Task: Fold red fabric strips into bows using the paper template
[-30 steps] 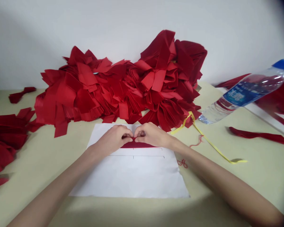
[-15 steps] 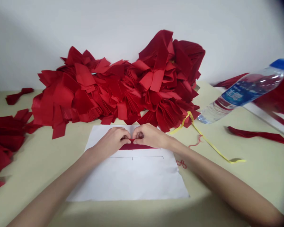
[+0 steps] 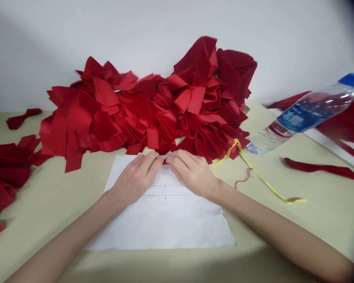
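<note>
My left hand (image 3: 141,173) and my right hand (image 3: 191,171) meet over the upper part of a white paper sheet (image 3: 162,228). Both are closed, fingers curled, gripping a red fabric strip (image 3: 165,161) between them. Only a small bit of the strip shows in the gap; the hands cover the rest. Two ruled black lines with short cross ticks run across the paper just below my hands.
Behind my hands lies a large heap of red fabric pieces (image 3: 147,114) against the wall. More red fabric (image 3: 6,169) is at the left. On the right are a tilted water bottle (image 3: 301,118), a yellow ribbon (image 3: 264,181), red thread (image 3: 243,181) and a twisted red strip (image 3: 321,168).
The red strip, which lay along the upper ruled line, is now lifted off it and mostly hidden in my hands. Both hands have turned over further, with their backs facing me.
</note>
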`<state>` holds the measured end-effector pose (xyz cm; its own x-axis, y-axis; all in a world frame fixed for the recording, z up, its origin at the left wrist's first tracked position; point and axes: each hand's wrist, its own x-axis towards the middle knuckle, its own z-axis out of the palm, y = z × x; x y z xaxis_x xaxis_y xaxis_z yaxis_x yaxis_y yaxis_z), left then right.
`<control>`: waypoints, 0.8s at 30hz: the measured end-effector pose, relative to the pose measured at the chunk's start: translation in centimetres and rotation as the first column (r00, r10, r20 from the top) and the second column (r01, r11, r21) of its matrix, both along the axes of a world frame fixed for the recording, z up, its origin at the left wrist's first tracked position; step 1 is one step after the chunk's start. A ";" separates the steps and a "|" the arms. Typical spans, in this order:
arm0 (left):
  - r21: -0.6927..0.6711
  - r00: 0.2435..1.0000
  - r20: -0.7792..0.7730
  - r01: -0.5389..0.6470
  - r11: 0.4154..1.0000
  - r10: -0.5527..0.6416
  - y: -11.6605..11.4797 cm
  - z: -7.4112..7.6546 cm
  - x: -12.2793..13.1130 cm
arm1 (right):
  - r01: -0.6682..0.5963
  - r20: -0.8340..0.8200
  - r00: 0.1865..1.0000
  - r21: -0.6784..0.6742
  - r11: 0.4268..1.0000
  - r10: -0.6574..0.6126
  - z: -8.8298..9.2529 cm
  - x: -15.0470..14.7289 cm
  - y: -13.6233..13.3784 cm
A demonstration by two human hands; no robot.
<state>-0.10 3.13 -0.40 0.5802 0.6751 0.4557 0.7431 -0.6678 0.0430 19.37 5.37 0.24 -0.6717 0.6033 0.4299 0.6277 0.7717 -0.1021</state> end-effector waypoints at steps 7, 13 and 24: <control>0.058 0.976 -0.134 0.182 0.982 -0.173 -5.4 -2.7 0.0 | -0.363 0.218 0.922 0.201 0.910 0.320 -2.5 1.9 -3.6; -0.473 0.972 0.184 -0.043 0.880 0.146 -5.6 -1.7 1.5 | -0.179 -0.096 0.983 -0.291 0.940 0.157 -2.1 1.1 -4.2; -0.787 0.952 0.112 -0.090 0.611 0.285 -1.6 1.1 1.4 | 0.021 -0.106 0.972 -0.848 0.530 -0.208 -0.8 0.3 -1.3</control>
